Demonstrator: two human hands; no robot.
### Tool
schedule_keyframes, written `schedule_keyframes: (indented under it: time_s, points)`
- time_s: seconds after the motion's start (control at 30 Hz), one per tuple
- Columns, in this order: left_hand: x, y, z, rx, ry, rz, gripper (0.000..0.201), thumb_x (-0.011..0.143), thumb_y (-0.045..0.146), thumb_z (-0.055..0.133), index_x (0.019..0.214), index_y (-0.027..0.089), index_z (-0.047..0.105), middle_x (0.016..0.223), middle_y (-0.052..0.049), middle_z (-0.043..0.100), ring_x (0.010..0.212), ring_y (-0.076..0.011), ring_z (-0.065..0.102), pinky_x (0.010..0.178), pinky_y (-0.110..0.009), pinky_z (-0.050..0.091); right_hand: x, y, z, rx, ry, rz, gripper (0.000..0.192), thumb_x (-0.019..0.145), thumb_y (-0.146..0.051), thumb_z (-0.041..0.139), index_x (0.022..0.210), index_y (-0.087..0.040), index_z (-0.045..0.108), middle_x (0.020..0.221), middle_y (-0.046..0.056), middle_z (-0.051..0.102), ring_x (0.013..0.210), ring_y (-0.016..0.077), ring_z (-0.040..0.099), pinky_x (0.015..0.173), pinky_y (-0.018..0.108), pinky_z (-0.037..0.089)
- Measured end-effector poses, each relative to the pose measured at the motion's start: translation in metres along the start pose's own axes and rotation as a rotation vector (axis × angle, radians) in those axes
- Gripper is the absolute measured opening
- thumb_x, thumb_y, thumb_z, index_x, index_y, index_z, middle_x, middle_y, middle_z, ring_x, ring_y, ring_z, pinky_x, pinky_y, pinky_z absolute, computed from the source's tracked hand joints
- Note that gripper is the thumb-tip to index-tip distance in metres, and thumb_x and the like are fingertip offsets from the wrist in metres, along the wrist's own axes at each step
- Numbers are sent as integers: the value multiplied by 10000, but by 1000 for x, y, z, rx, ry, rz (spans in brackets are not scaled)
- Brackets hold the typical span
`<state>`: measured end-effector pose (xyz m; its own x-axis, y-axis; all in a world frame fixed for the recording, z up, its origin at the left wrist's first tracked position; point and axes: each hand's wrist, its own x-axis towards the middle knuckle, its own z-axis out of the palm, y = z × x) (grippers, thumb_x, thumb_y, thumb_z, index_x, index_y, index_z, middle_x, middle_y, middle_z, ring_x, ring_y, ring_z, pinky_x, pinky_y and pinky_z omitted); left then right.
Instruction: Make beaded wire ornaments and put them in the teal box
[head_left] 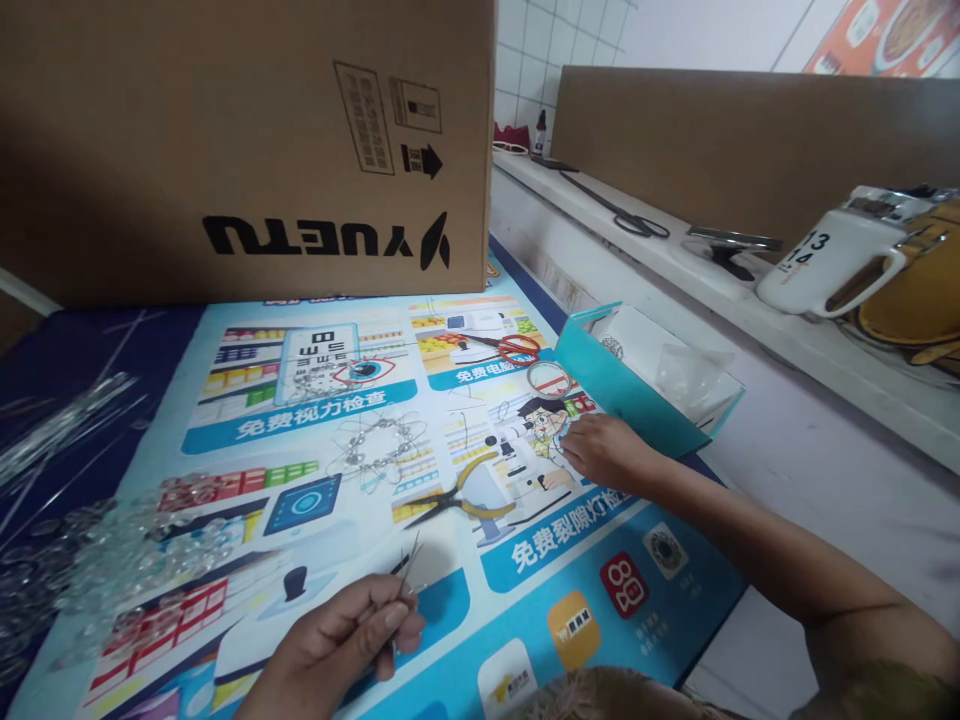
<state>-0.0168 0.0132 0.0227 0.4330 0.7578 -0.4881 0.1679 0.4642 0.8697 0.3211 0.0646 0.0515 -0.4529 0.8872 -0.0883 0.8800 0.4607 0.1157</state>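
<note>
My left hand (345, 645) is closed in a pinch around thin wires (411, 562), whose ends stick up above the fingertips. My right hand (604, 450) rests on the printed mat beside the teal box (637, 390), its fingers curled down; whatever they hold, if anything, is hidden. Between the hands lie pliers (457, 497) with yellow handles. Farther back, a ring of clear beads (379, 445) with loose wire ends lies flat. A round coil (550, 378) sits near my right hand, next to red-handled scissors (510, 347).
Clear loose beads (150, 560) are heaped at the left, with a bundle of thin straight wires (64, 425) behind them. A large cardboard box (247, 150) stands at the back. On the ledge at right are dark scissors (622, 215) and a white mug (806, 265).
</note>
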Motion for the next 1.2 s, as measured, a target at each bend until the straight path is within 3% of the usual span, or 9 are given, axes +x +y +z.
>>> schedule_keyframes:
  time_s: [0.27, 0.37, 0.5, 0.63, 0.8, 1.03, 1.2]
  points:
    - [0, -6, 3, -18, 46, 18, 342, 678, 506, 600, 758, 175, 624, 634, -31, 632, 548, -139, 501, 526, -232, 424, 8, -18, 12, -59, -40, -73, 177, 833, -114, 390, 807, -104, 564, 829, 121, 574, 821, 195, 476, 735, 323, 319]
    - [1, -10, 5, -34, 88, 54, 339, 684, 508, 589, 725, 173, 621, 600, -28, 620, 524, -128, 481, 496, -218, 407, 4, -13, 16, -47, -32, -52, 181, 832, -98, 381, 812, -99, 561, 833, 129, 568, 820, 203, 472, 729, 330, 318]
    - [2, -10, 3, -17, 56, 36, 348, 703, 511, 572, 759, 172, 622, 630, -33, 625, 545, -136, 488, 519, -229, 415, -2, 1, 18, 13, 2, 19, 191, 830, -111, 378, 760, -103, 556, 784, 117, 567, 769, 185, 469, 707, 312, 311]
    - [2, -5, -2, 10, -20, 0, 337, 705, 500, 586, 786, 175, 624, 662, -35, 634, 565, -143, 504, 558, -242, 431, -8, 16, 11, 137, 75, 127, 160, 803, -144, 407, 714, -126, 539, 739, 80, 559, 731, 155, 465, 672, 268, 304]
    - [1, -6, -4, 6, -26, -15, 335, 711, 498, 582, 804, 180, 632, 684, -43, 646, 581, -151, 518, 570, -249, 434, -10, 35, 0, 368, 138, 250, 132, 772, -187, 427, 756, -138, 549, 710, 28, 554, 649, 112, 459, 601, 226, 313]
    - [2, -8, -3, -11, -27, -15, 346, 699, 505, 591, 790, 173, 625, 674, -42, 644, 581, -151, 516, 560, -246, 433, 0, 53, -2, 747, 33, 279, 251, 790, -312, 418, 798, -119, 577, 653, 23, 596, 570, 101, 530, 503, 195, 365]
    - [2, -9, -4, -2, -13, -9, 362, 708, 520, 574, 797, 172, 615, 678, -36, 642, 579, -143, 510, 556, -235, 428, 8, 58, 6, 864, 7, 314, 242, 772, -312, 410, 785, -128, 567, 654, 36, 618, 537, 104, 551, 462, 189, 377]
